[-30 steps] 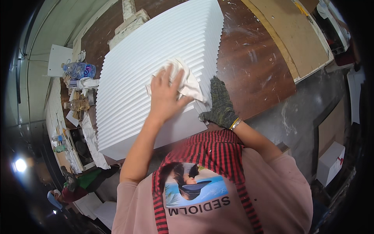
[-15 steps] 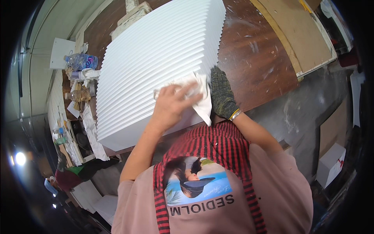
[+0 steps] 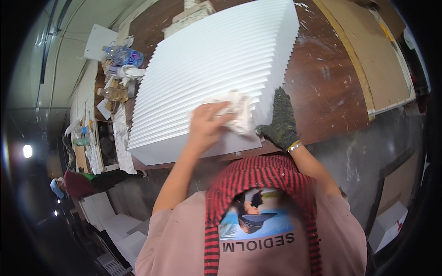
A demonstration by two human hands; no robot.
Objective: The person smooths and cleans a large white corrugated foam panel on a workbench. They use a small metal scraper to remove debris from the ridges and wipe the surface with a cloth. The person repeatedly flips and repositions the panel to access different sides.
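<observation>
Bare left hand, fingers closed on a soft crumpled rag, presses it at 5 o'clock on a ridged white panel lying on the brown surface; gloved right hand w/ fingers spread flat braces the near corner; panel looks stiff, light, dent-prone, best held by its edges

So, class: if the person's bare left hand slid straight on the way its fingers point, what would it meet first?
The left hand points at the crumpled white cloth it already touches; beyond lies only the ribbed white panel, as far as shows.
</observation>
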